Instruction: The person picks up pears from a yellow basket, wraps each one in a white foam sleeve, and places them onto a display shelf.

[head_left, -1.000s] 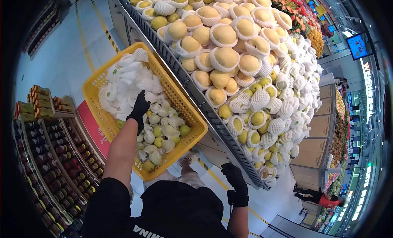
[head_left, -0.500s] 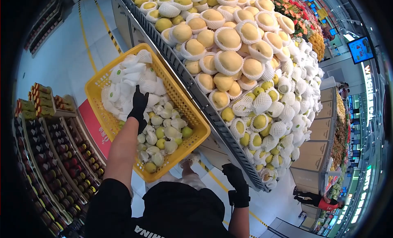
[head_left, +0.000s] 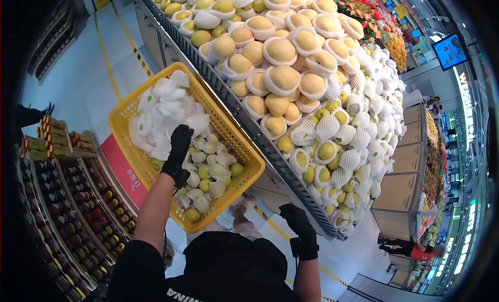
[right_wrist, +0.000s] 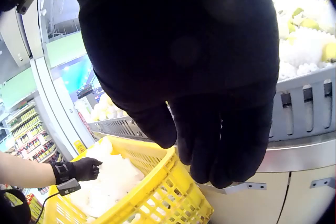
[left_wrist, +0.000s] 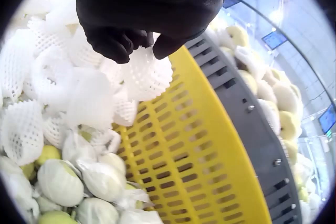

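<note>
My left hand (head_left: 181,146), in a black glove, is over the yellow basket (head_left: 120,126). Seen from the left wrist, its thumb and fingertips pinch the edge of a white foam net sleeve (left_wrist: 148,77) beside the basket's slotted wall. More foam net sleeves (head_left: 163,102) are heaped in the far half of the basket. Green-yellow pears (head_left: 205,185), many in thin white wrapping, fill the near half. My right hand (head_left: 297,220), also gloved in black, hangs beside the fruit stand with its fingers loosely curled and nothing in them.
A grey slotted rail (head_left: 236,115) edges the stand piled with large yellow fruit (head_left: 280,50) and netted pears (head_left: 353,159), right against the basket. Shelves of jars (head_left: 78,213) stand on the left. A person in a red top (head_left: 420,252) is far right.
My left hand first shifts slightly over the sleeves with its index finger extended, then draws back toward me with its fingers curled. The right hand stays nearly still.
</note>
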The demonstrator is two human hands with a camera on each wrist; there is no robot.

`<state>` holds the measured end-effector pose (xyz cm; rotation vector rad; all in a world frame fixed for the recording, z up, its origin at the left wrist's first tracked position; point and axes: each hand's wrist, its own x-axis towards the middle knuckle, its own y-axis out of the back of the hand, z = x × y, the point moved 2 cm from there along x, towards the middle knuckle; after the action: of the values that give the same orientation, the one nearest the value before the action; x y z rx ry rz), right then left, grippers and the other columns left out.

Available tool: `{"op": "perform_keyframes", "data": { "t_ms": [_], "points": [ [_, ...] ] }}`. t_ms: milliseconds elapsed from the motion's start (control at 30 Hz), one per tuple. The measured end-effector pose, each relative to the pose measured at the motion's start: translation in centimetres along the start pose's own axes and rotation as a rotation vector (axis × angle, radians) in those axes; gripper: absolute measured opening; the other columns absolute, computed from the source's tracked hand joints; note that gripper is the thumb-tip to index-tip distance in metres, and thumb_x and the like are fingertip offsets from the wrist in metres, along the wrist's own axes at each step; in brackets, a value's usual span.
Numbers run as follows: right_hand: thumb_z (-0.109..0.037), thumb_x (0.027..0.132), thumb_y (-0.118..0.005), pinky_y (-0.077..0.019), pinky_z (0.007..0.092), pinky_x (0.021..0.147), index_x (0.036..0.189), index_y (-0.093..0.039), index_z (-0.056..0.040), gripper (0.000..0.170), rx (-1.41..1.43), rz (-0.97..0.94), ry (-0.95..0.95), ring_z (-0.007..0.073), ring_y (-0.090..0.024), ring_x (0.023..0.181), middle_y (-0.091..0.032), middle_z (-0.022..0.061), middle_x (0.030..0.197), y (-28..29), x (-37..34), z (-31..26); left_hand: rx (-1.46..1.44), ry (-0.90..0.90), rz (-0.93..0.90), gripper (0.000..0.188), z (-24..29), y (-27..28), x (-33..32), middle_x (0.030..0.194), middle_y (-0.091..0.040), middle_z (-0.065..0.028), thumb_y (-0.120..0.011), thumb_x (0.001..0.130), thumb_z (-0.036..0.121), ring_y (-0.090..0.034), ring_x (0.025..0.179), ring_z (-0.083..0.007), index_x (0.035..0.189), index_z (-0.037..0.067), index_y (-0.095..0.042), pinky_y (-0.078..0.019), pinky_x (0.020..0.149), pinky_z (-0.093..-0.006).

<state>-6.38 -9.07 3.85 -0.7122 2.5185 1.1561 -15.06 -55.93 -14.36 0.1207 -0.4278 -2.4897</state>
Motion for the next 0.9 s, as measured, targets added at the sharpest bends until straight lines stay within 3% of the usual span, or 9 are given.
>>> {"op": "perform_keyframes", "data": {
  "t_ms": [33,67,100,200,333,433,667,767,900],
  "points": [
    [-0.020,0.092,-0.053,-0.0488,0.0358,0.075,0.103,-0.063,-0.0017,0.024,0.045,-0.001,0.011,0.0266,-0.064,0.084,-0.067,0.0141,0.091,0.1,0.3,-0.4,-0.175,0.107,-0.090,0.016,0.9,-0.3,-0.8,0.076,-0.058,-0.0064,-0.066,0.082,0.018,-0.057,0.073,-0.0183,0.087,0.004,-0.058,-0.0481,0.069,-0.0315],
    [-0.020,0.092,-0.055,-0.0488,0.0314,0.074,0.104,-0.064,-0.0023,0.023,0.158,0.001,-0.035,0.0184,-0.064,0.082,-0.067,0.0108,0.089,0.0,0.8,-0.8,-0.336,0.181,-0.160,0.013,1.9,-0.5,-2.1,0.076,-0.058,-0.0027,-0.065,0.082,0.016,-0.056,0.070,-0.0148,0.088,0.006,-0.059,-0.0472,0.065,-0.0286],
    [-0.019,0.092,-0.055,-0.0487,0.0301,0.074,0.103,-0.064,-0.0022,0.023,0.236,0.004,-0.065,0.0173,-0.064,0.083,-0.067,0.0099,0.088,0.0,1.4,-1.7,-0.496,0.257,-0.232,0.010,4.8,-0.5,-3.6,0.077,-0.058,0.0011,-0.064,0.082,0.014,-0.054,0.067,-0.0113,0.088,0.007,-0.059,-0.0463,0.062,-0.0256],
    [-0.016,0.091,-0.057,-0.0491,0.0268,0.073,0.106,-0.063,-0.0012,0.022,0.466,0.038,-0.078,0.0150,-0.063,0.084,-0.066,0.0081,0.090,0.6,3.4,-4.8,-0.883,0.477,-0.490,0.012,5.8,-1.9,-6.1,0.085,-0.058,-0.0051,-0.057,0.085,0.012,-0.062,0.079,-0.0165,0.095,0.005,-0.057,-0.0546,0.066,-0.0316],
    [-0.013,0.087,-0.062,-0.0520,0.0276,0.068,0.118,-0.055,0.0017,0.035,0.765,0.189,0.084,0.0173,-0.063,0.085,-0.060,0.0106,0.108,0.0,6.1,-7.8,-0.965,0.490,-0.728,0.015,11.1,-3.3,-9.1,0.087,-0.057,-0.0064,-0.058,0.083,0.008,-0.062,0.082,-0.0193,0.097,0.003,-0.057,-0.0562,0.072,-0.0375],
    [-0.014,0.084,-0.065,-0.0536,0.0290,0.065,0.123,-0.050,0.0014,0.044,0.694,0.140,0.069,0.0177,-0.063,0.086,-0.054,0.0122,0.118,-0.3,6.8,-9.2,-1.004,0.556,-0.892,0.021,12.9,-4.9,-10.9,0.094,-0.058,-0.0093,-0.059,0.082,0.007,-0.061,0.088,-0.0210,0.101,0.000,-0.057,-0.0556,0.079,-0.0407],
    [-0.017,0.084,-0.065,-0.0504,0.0263,0.055,0.113,-0.060,0.0030,0.035,0.626,0.267,-0.009,0.0142,-0.062,0.060,-0.066,0.0106,0.080,-0.3,5.7,-8.3,-0.859,0.515,-1.058,0.046,19.5,-5.8,-14.1,0.119,-0.057,-0.0139,-0.051,0.095,0.029,-0.058,0.108,-0.0249,0.128,-0.003,-0.046,-0.0484,0.093,-0.0393],
    [-0.018,0.084,-0.065,-0.0489,0.0265,0.053,0.111,-0.061,0.0030,0.035,0.517,0.306,0.058,0.0141,-0.062,0.058,-0.066,0.0107,0.079,-0.1,5.2,-7.8,-0.911,0.550,-1.087,0.045,19.9,-6.8,-15.3,0.120,-0.057,-0.0139,-0.050,0.095,0.028,-0.058,0.109,-0.0249,0.128,-0.003,-0.046,-0.0468,0.095,-0.0404],
    [-0.019,0.083,-0.065,-0.0490,0.0282,0.053,0.106,-0.062,0.0037,0.032,0.408,0.336,-0.086,0.0149,-0.063,0.061,-0.066,0.0132,0.078,0.9,4.3,-7.5,-1.173,0.618,-1.137,0.049,18.9,-7.9,-15.8,0.125,-0.054,-0.0148,-0.047,0.096,0.033,-0.053,0.116,-0.0277,0.129,-0.003,-0.045,-0.0411,0.101,-0.0448]
  ]
}}
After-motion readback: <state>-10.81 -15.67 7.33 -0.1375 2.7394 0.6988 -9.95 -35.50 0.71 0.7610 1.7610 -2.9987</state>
